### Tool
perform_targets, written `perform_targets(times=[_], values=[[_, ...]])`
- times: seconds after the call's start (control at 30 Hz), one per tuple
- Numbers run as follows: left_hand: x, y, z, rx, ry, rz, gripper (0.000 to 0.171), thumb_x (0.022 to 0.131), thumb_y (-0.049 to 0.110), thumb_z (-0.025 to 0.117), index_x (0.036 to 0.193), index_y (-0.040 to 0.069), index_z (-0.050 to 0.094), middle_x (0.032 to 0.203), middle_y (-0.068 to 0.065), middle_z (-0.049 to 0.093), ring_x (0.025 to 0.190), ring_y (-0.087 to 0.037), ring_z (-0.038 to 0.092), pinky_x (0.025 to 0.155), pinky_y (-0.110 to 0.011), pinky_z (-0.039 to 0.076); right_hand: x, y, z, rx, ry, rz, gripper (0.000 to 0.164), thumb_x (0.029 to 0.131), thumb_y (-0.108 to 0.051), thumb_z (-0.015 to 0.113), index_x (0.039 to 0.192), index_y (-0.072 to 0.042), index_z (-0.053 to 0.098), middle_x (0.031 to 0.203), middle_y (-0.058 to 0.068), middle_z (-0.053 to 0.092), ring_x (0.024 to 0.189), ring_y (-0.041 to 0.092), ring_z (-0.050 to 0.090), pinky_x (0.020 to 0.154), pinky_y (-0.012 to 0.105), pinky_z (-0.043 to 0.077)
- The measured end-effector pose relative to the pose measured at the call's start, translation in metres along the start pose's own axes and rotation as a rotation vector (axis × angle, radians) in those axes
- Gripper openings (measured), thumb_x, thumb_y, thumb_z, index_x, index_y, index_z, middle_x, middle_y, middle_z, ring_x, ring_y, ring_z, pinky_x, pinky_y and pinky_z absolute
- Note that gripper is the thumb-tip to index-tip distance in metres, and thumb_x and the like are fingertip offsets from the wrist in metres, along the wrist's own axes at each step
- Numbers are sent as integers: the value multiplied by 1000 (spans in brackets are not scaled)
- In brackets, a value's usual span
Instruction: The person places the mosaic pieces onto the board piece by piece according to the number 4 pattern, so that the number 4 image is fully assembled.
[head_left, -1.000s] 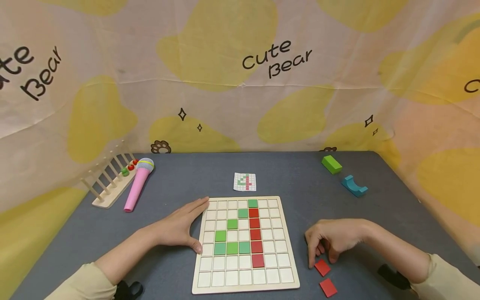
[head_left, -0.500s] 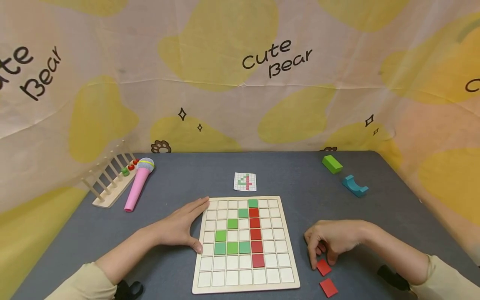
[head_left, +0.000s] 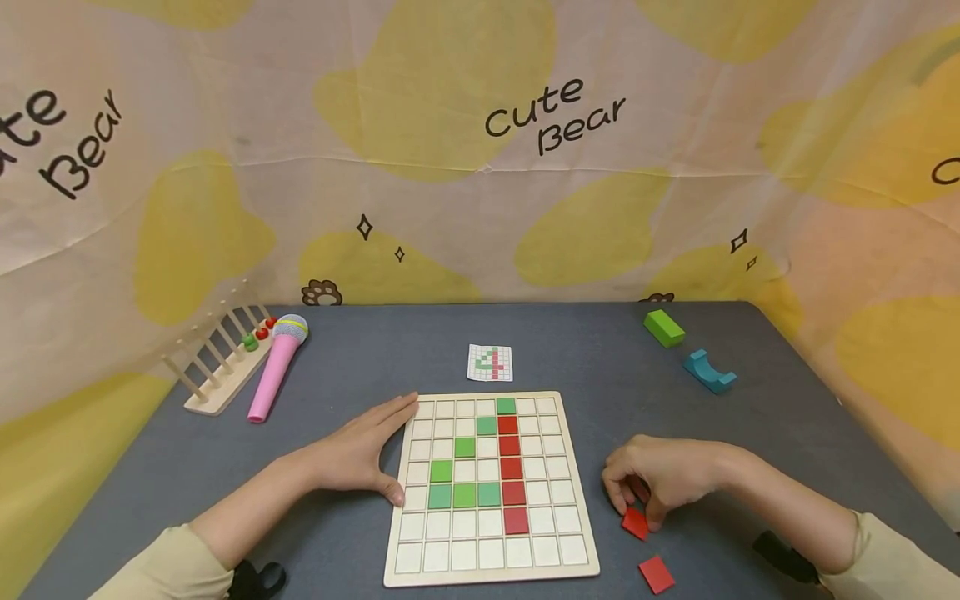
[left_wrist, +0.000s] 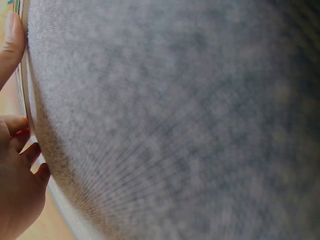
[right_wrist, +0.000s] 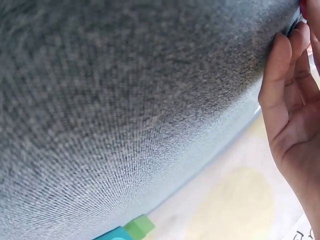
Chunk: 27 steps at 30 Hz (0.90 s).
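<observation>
A square wooden grid board (head_left: 397, 560) lies flat in the head view, with green tiles and a column of red tiles in its cells. My left hand (head_left: 352, 454) rests along the board's left edge, thumb and fingers spread and touching it. Right of the board, my right hand (head_left: 667, 473) pinches a red tile (head_left: 635, 523) between thumb and index finger. That tile tilts at the table surface; whether it is fully lifted I cannot tell. A second red tile (head_left: 657, 575) lies flat on the table just nearer to me.
Behind the board is a small card (head_left: 490, 364) with a green and red grid pattern. A pink toy microphone (head_left: 275, 371) and a wooden peg rack (head_left: 217, 392) with beads stand at left. Green (head_left: 664, 328) and blue arched (head_left: 708, 372) blocks lie at right.
First the right fingers slid the red tile slightly nearer to me; now they have closed on it and it has shifted left and away, tilting. The left hand and board have stayed put.
</observation>
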<state>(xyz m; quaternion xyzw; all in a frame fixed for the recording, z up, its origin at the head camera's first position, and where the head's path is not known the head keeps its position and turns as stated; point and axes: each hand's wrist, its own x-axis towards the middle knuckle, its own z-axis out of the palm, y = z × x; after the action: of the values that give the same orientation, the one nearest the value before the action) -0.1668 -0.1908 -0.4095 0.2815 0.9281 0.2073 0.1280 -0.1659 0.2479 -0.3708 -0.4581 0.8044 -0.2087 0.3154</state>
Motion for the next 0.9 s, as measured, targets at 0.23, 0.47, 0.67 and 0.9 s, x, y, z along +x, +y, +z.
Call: perform_targets(times=[0.23,0.47,0.67,0.9], values=[[-1,-1,0,-2,8,8,128,58,66,82,155,2,28,166,-14,21,151,-41,26,115,-64,29,2,3,0,47,62,31,29,69,-9,84,81,-22,62,77,-12,61,66,-4,53,56,16,46],[0,-1,-1,2,7,3,128,58,66,82,155,2,28,166,-14,21,151,-40,26,115,-63,29,4,6,-3,115,79,18,15,82,-14,77,81,-19,62,71,-10,62,62,-8,48,56,16,46],[1,-1,0,8,4,1,128,58,67,82,155,3,28,166,-14,21,150,-40,27,116,-62,29,6,2,-5,132,115,-14,14,86,-12,73,88,-23,64,76,-8,64,66,-7,52,60,18,50],[2,-2,2,12,4,1,129,58,68,82,155,3,28,166,-13,21,151,-40,27,116,-62,30,14,-2,-5,157,143,-2,13,88,-15,72,94,-25,66,79,-9,63,70,-5,54,63,19,52]])
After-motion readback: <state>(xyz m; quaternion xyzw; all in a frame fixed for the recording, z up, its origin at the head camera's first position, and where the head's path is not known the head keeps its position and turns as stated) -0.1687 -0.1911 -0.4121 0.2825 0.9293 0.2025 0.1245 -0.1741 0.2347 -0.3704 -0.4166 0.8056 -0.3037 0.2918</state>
